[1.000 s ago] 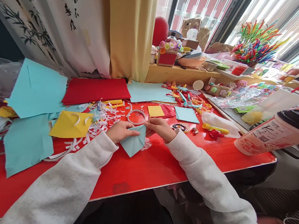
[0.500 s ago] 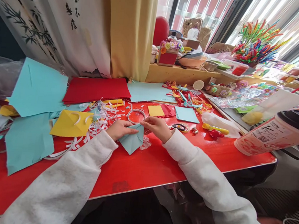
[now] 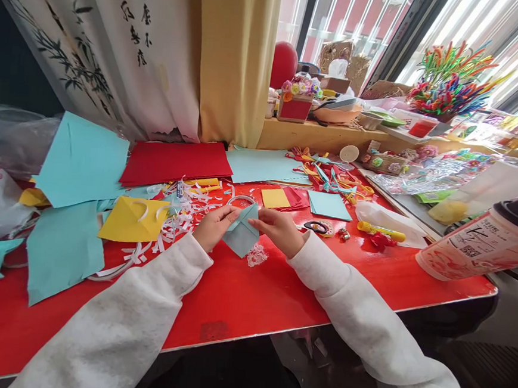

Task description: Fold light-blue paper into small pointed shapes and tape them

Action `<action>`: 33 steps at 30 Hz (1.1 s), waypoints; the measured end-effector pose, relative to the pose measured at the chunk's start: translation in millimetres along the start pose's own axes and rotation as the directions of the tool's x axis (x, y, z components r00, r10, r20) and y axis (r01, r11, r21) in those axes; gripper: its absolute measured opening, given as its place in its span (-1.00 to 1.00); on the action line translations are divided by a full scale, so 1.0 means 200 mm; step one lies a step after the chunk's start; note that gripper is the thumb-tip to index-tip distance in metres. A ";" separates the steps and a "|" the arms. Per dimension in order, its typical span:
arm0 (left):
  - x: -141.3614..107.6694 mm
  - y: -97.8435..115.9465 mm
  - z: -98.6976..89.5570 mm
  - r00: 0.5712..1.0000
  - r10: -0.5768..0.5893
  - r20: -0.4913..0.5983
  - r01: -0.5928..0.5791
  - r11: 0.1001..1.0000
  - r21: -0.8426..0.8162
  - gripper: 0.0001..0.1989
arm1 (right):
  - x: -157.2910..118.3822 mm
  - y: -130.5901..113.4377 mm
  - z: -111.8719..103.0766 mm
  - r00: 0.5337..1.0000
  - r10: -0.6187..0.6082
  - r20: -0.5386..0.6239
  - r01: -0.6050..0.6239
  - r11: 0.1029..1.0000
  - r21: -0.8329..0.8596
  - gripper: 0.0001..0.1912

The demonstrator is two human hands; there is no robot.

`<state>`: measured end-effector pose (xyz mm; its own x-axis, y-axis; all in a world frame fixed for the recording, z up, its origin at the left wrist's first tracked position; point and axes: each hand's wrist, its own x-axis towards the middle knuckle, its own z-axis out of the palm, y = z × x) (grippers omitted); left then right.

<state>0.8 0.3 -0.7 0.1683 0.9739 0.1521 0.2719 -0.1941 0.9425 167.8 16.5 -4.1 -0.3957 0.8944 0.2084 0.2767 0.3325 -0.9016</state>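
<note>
A small light-blue folded paper (image 3: 241,240) is held up between both hands, its lower corner pointing down and crease lines crossing its face. My left hand (image 3: 214,226) pinches its left edge, thumb on the near side. At the right edge, my right hand (image 3: 281,228) grips it between thumb and fingers. Just behind the paper lies a roll of white tape (image 3: 241,200), partly hidden. A white lacy patch (image 3: 257,255) shows on the red table (image 3: 259,301) beside the paper's lower right edge.
Yellow (image 3: 274,198) and light-blue paper squares (image 3: 328,206) lie behind my right hand, with scissors (image 3: 316,226) and a yellow tube (image 3: 381,231) to the right. A cup (image 3: 474,244) stands near the right edge. White paper scraps (image 3: 190,208) and a yellow envelope-like piece (image 3: 134,219) lie left.
The folded paper has been raised and turned a little, and its upper corner now stands up between the hands. My right hand has slid down its right edge. The view has shifted slightly.
</note>
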 end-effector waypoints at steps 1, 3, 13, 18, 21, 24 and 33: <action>0.00 0.00 0.00 1.000 0.005 0.019 -0.005 1.000 0.005 -0.64 | 0.00 0.00 0.00 1.000 -0.001 0.007 0.001 1.000 0.003 -0.72; 0.00 0.00 0.01 0.996 -0.003 0.085 0.005 1.000 -0.021 -0.64 | 0.00 0.00 0.00 0.999 -0.023 -0.035 0.024 1.000 0.017 -0.72; 0.00 -0.01 0.01 0.955 -0.168 0.243 0.234 0.933 -0.273 -0.70 | 0.01 0.00 -0.02 0.994 -0.034 -0.101 0.037 0.999 0.024 -0.70; 0.00 0.00 0.02 0.941 -0.210 0.267 0.281 0.922 -0.267 -0.69 | 0.01 -0.02 -0.04 0.997 0.004 -0.078 0.002 0.997 0.071 -0.71; -0.01 0.01 0.01 0.946 -0.244 0.216 0.296 0.919 -0.259 -0.68 | 0.00 -0.06 -0.04 0.998 0.055 -0.027 -0.047 0.975 0.216 -0.70; -0.01 0.01 0.01 0.954 -0.268 0.133 0.298 0.891 -0.342 -0.68 | -0.01 -0.11 -0.05 0.993 0.087 0.085 -0.117 0.874 0.471 -0.59; -0.01 0.02 0.02 0.974 -0.189 -0.125 0.115 0.888 -0.445 -0.69 | 0.01 -0.09 -0.04 0.980 0.109 0.165 -0.185 0.802 0.567 -0.50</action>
<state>4.2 -3.7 1.1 -0.0056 1.0000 0.0076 -0.1610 -0.0084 0.9869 169.4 14.4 15.1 -0.5022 0.8636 0.0433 -0.2017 -0.0683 -0.9771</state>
